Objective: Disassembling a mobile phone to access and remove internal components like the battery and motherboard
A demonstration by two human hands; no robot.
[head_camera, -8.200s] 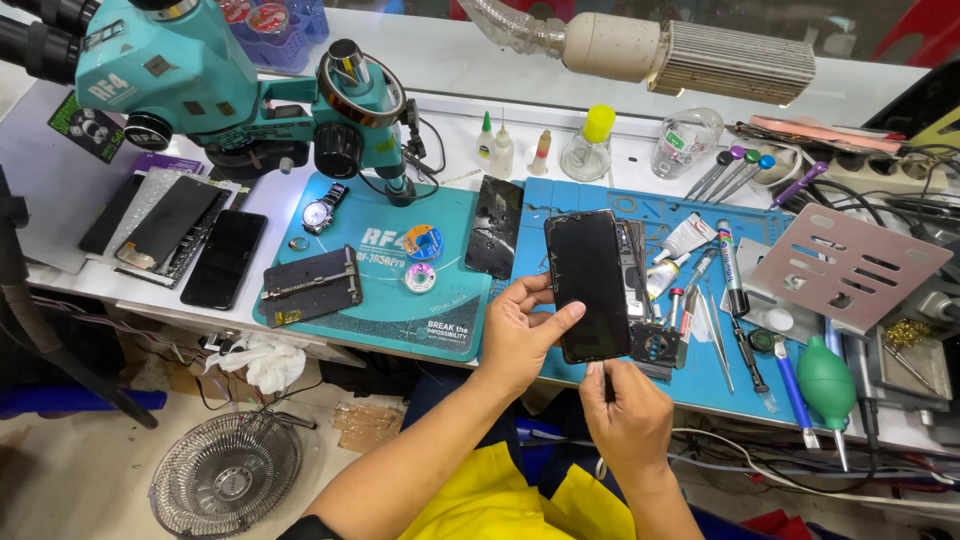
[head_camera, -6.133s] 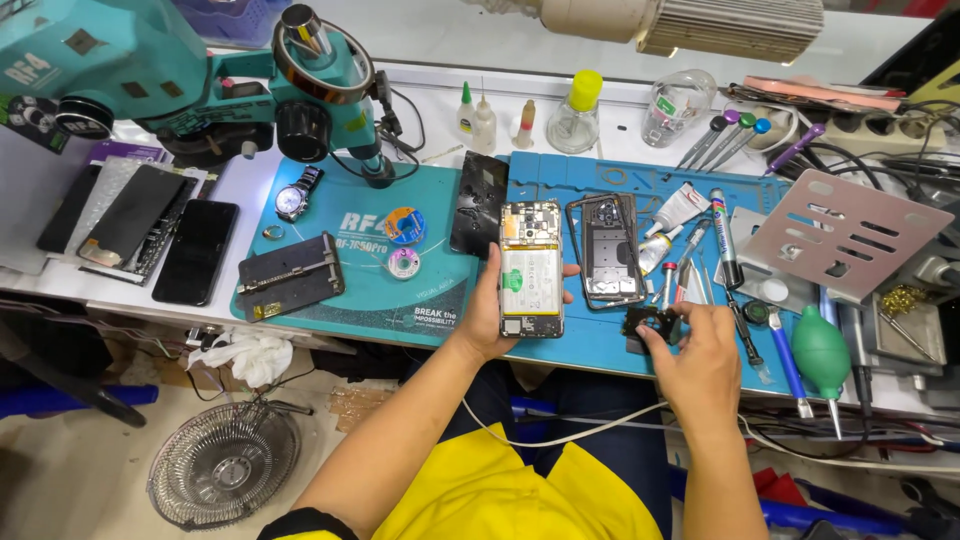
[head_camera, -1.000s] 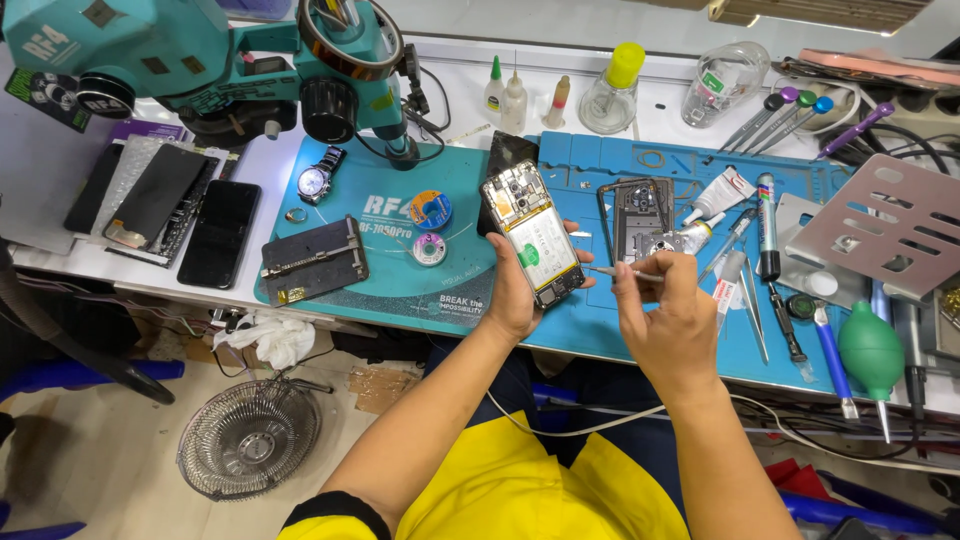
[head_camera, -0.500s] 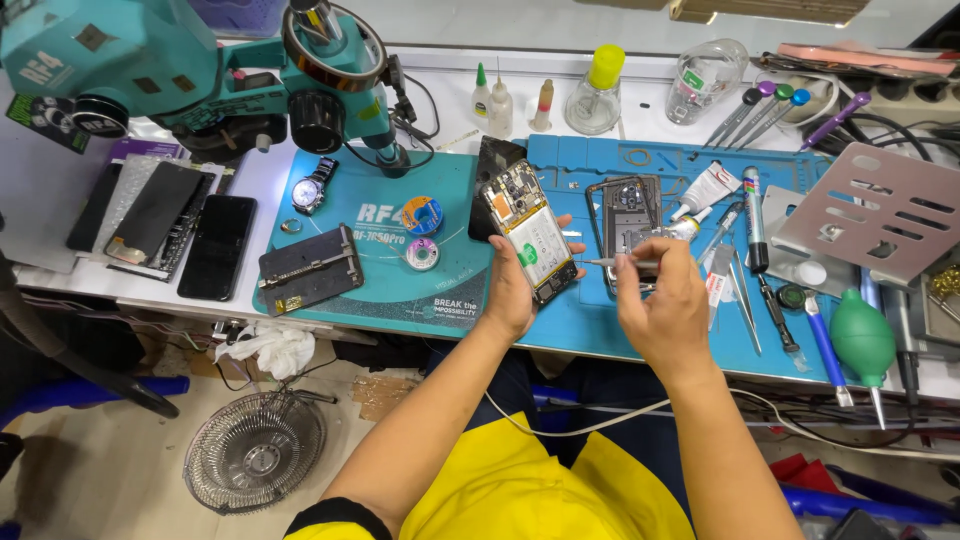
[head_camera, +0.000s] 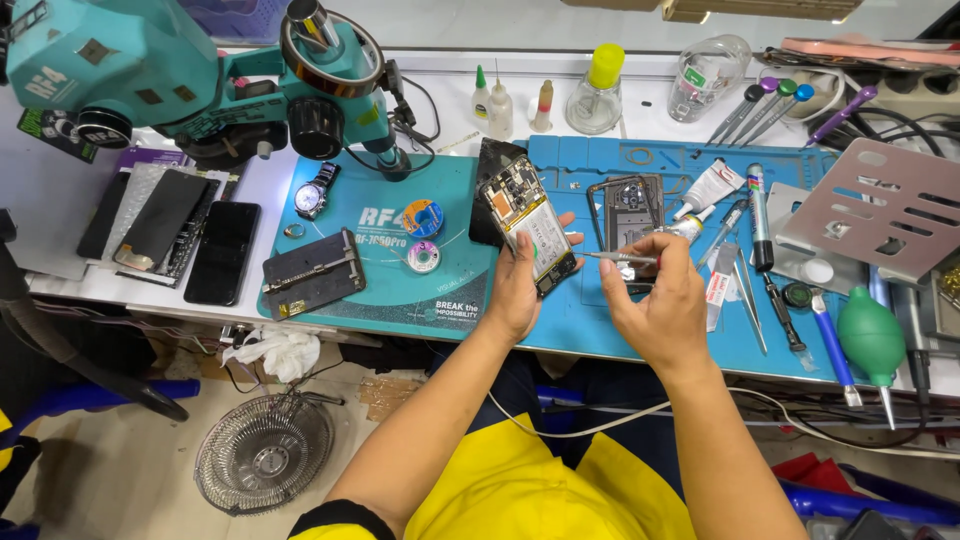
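Two hands are busy over the blue mat, so I'll place everything off the opened phone. Left hand has its grip closed around that phone from below, fingers wrapped on its lower edge, holding it tilted with the open back facing up, circuit board and pale battery showing. Right hand is just right of the phone, grip pinched shut on a thin pair of tweezers, tips pointing left toward the phone's lower right edge; can't tell if they actually touch it.

Right behind the phone there's a dark back cover lying on the mat, and just to the phone's right an empty phone frame. Further right of it: a white tube, a few pens and screwdrivers, a green air blower and a perforated metal plate.

Left of the phone, on the teal mat, sit two small solder wick spools, a dark clamp jig and a wristwatch. Up and left of the phone is the big teal microscope. Way left on the worktop, some black phones.
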